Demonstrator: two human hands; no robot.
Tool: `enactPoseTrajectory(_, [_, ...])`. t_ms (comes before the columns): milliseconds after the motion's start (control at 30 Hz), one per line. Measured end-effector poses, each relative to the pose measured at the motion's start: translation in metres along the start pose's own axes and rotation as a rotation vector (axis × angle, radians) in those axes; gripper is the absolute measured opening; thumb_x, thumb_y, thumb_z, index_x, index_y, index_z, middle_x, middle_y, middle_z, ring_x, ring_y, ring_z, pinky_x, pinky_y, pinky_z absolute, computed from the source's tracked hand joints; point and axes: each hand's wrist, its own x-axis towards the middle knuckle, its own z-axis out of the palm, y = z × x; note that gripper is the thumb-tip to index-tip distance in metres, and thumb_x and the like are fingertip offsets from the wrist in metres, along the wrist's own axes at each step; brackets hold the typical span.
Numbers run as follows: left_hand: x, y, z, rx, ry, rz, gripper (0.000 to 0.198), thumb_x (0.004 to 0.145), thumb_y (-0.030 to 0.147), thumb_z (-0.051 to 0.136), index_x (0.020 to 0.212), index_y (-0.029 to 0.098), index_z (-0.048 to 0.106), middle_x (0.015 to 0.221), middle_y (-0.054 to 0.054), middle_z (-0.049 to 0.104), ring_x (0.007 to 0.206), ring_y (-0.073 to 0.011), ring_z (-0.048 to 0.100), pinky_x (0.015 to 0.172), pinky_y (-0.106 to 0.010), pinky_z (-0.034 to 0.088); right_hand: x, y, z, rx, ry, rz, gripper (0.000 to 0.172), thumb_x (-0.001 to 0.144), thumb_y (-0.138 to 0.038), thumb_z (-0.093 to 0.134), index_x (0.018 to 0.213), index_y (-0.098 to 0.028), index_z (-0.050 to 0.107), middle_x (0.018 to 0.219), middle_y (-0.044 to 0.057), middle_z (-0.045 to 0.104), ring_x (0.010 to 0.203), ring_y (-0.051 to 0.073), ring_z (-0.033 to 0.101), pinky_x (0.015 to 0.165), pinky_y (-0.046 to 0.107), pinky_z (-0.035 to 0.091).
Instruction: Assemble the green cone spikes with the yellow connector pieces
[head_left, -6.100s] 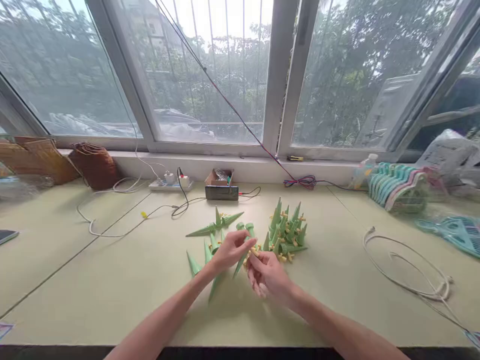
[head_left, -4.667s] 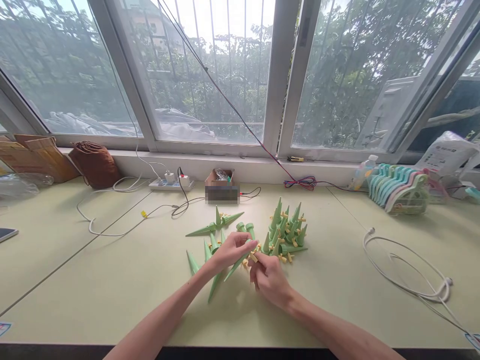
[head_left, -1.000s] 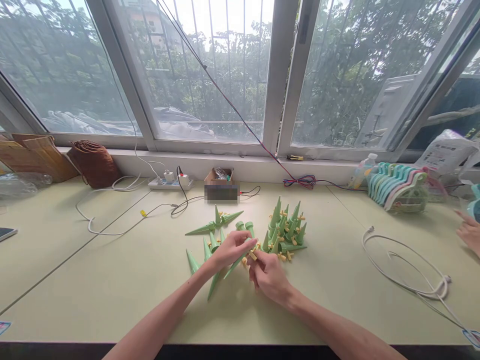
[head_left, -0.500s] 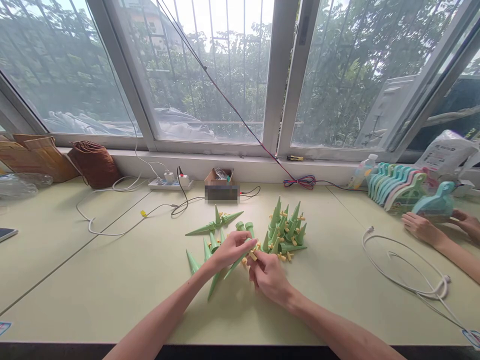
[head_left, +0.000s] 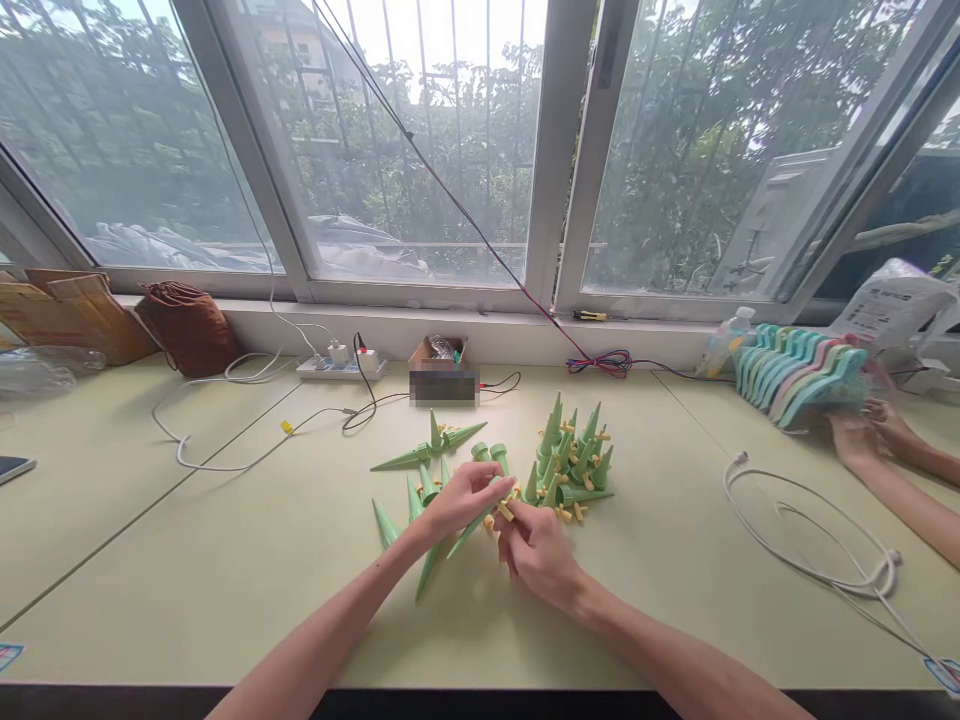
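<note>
My left hand [head_left: 463, 497] is closed on a green plant watering spike [head_left: 469, 534], whose tapered point slants down toward me. My right hand [head_left: 541, 550] pinches a small yellow valve [head_left: 505, 512] at the upper end of that spike; whether it is seated is hidden by my fingers. Left of my hands lie several loose green spikes [head_left: 386, 522], partly covered by my left hand and forearm. Just beyond my right hand stands a dense cluster of spikes [head_left: 555, 445] with yellow valves on them. Two green caps [head_left: 489, 453] show behind my fingers.
A small box [head_left: 444, 385] and a power strip [head_left: 341, 370] sit along the window wall. White cables [head_left: 810, 570] loop across the right side. At far right, another person's hands [head_left: 862, 440] are by a row of pastel hangers [head_left: 795, 375]. A brown bag [head_left: 187, 328] stands at left.
My hands hold nearly the same pose on the spike and valve. At far right, the other person's teal hanger has moved left against the row, and their hands have shifted.
</note>
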Motion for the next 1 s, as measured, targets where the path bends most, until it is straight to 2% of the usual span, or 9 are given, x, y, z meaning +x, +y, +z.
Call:
enactPoseTrajectory(567, [-0.0003,0.0031,0.0005,0.005,0.009,0.005,0.043,0.090,0.053,0.055,0.069,0.015,0.053,0.060,0.003,0.048,0.052,-0.0092,0.051,0.048,-0.019,0.036,0.0007,-0.0018,0.0001,0.015,-0.009,0.016,0.029,0.095,-0.029,0.045,0.067,-0.021,0.042,0.048,-0.004,0.053,0.035,0.010,0.048,0.041,0.022,0.035])
enactPoseTrajectory(767, [-0.0005,0.0026,0.0005,-0.001,0.000,0.002,0.042,0.090,0.052,0.055,0.071,0.015,0.054,0.063,0.002,0.050,0.054,-0.0102,0.054,0.049,-0.019,0.038,0.0006,-0.0005,0.0005,0.014,-0.005,0.002,0.029,0.095,-0.028,0.045,0.067,-0.021,0.043,0.049,-0.003,0.055,0.036,0.010,0.048,0.041,0.022,0.035])
enactPoseTrajectory(1000, [-0.0002,0.0024,0.0012,-0.025,0.002,-0.006,0.042,0.090,0.052,0.055,0.070,0.015,0.054,0.059,0.004,0.047,0.051,-0.0090,0.051,0.047,-0.018,0.035,-0.0002,0.0011,0.0007,0.013,-0.002,0.011,0.028,0.095,-0.028,0.046,0.068,-0.020,0.047,0.049,-0.003,0.056,0.036,0.011,0.049,0.043,0.022,0.037])
